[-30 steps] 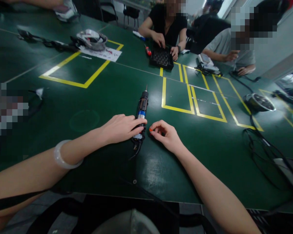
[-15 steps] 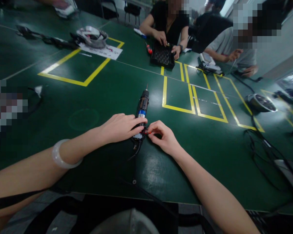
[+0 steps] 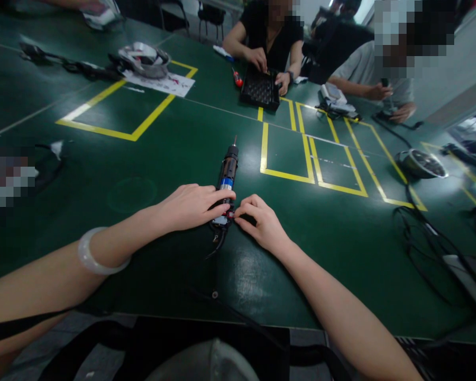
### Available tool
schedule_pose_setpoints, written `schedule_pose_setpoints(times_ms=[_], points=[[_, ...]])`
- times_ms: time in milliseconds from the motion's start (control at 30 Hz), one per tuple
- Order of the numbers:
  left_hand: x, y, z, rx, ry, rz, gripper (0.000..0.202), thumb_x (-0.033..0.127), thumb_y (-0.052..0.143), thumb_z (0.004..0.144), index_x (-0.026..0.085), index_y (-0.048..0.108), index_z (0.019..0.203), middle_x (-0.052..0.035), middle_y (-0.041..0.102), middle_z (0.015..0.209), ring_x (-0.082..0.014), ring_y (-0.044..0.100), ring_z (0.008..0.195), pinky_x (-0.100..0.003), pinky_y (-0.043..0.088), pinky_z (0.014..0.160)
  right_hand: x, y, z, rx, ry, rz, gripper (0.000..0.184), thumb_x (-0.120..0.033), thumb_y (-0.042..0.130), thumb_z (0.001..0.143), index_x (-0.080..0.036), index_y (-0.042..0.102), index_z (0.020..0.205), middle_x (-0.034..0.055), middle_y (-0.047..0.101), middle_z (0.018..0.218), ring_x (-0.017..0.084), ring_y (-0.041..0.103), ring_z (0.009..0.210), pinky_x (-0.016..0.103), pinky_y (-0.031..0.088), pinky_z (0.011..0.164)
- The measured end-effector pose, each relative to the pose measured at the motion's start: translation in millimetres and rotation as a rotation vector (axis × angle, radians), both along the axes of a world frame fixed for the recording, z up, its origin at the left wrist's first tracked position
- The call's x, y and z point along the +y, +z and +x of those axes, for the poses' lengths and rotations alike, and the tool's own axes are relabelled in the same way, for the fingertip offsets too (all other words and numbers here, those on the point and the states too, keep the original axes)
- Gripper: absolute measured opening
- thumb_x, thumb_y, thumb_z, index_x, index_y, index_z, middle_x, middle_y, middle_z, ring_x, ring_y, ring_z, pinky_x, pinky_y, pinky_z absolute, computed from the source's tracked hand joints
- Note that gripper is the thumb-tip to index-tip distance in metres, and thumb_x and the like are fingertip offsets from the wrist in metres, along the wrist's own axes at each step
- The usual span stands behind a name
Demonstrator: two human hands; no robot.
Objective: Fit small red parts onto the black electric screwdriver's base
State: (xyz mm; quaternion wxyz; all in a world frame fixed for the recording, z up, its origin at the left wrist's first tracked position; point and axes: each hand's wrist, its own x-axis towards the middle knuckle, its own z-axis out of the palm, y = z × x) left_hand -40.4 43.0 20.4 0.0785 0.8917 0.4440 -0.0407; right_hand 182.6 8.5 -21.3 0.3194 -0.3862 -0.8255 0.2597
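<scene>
Nearest to you, on your left forearm, is a pale bracelet [image 3: 88, 253], at the near left of the electric screwdriver [image 3: 229, 168]. This screwdriver is lying on the green table [image 3: 174, 280] in front of you, between your two hands, with its thin bit directed away from you and its black cord [image 3: 221, 244] coming out at the near end. Your left hand [image 3: 192, 205] comes over the body of the screwdriver from its left side and holds it, with thumb and forefinger laid across it below the blue band. Your right hand [image 3: 262, 221] is at the right side of the screwdriver, the fingertips brought narrowly together on a small red piece [image 3: 230, 214]; the fingers hide part of it, so I cannot tell if it belongs to the screwdriver. Farther than the screwdriver, to its right, there are yellow tape outlines [image 3: 287, 175], and beyond these, well to the right, a round metal dish [image 3: 425, 163]. At the far left of the screwdriver, a white paper [image 3: 179, 85] lies under a silvery bundle [image 3: 145, 59]. Straight beyond the screwdriver, slightly right, a co-worker in black [image 3: 254, 29] has both hands at a black tray [image 3: 257, 104], with a small red-handled tool [image 3: 237, 80] beside it.
</scene>
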Motion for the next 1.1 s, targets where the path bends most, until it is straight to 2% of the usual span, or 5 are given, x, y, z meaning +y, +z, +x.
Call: schedule_pose_setpoints(times_ms=[333, 500, 733, 933, 1100], points=[[1, -1.1, -2, -0.011, 0.011, -0.011, 0.052, 0.057, 0.023, 0.103, 0.037, 0.050, 0.141, -0.0038, 0.069, 0.112, -0.0268, 0.068, 0.092, -0.036, 0.048, 0.079, -4, 3.9, -1, -0.090, -0.005, -0.014, 0.008, -0.016, 0.059, 0.092, -0.021, 0.064, 0.095, 0.0046, 0.068, 0.092, 0.019, 0.062, 0.090, 0.032, 0.048, 0.082], [-8, -1.7, 5, 0.019, 0.080, 0.054, 0.058, 0.063, 0.033, 0.098, 0.036, 0.046, 0.148, -0.0082, 0.066, 0.110, -0.0299, 0.067, 0.096, -0.039, 0.049, 0.082, -5, 6.1, -3, -0.128, -0.048, -0.053, 0.009, -0.014, 0.060, 0.087, -0.022, 0.059, 0.091, 0.0027, 0.065, 0.087, 0.019, 0.061, 0.084, 0.031, 0.048, 0.078], [-16, -0.8, 12, 0.040, 0.189, 0.063, 0.051, 0.044, 0.036, 0.098, 0.036, 0.048, 0.147, -0.0102, 0.058, 0.108, -0.0270, 0.065, 0.090, -0.035, 0.050, 0.074, -7, 12.4, -3, -0.140, 0.023, -0.066, 0.010, -0.015, 0.060, 0.088, -0.021, 0.059, 0.095, 0.0046, 0.071, 0.097, 0.022, 0.063, 0.094, 0.036, 0.046, 0.087], [0, -1.5, 3, 0.054, 0.184, 0.103, 0.050, 0.043, 0.038, 0.096, 0.037, 0.050, 0.145, -0.0096, 0.055, 0.108, -0.0262, 0.063, 0.090, -0.034, 0.049, 0.073, -8, 11.8, -1, -0.076, 0.059, -0.088, 0.013, -0.015, 0.061, 0.089, -0.022, 0.060, 0.101, 0.0040, 0.074, 0.111, 0.022, 0.063, 0.104, 0.039, 0.046, 0.095], [30, -1.2, -22, 0.081, 0.229, 0.087, 0.053, 0.046, 0.036, 0.097, 0.038, 0.046, 0.149, -0.0109, 0.054, 0.114, -0.0281, 0.062, 0.095, -0.037, 0.050, 0.078, -4, 9.4, 4, -0.067, 0.025, -0.086, 0.013, -0.016, 0.060, 0.092, -0.021, 0.062, 0.103, 0.0051, 0.074, 0.111, 0.022, 0.064, 0.105, 0.040, 0.048, 0.095]])
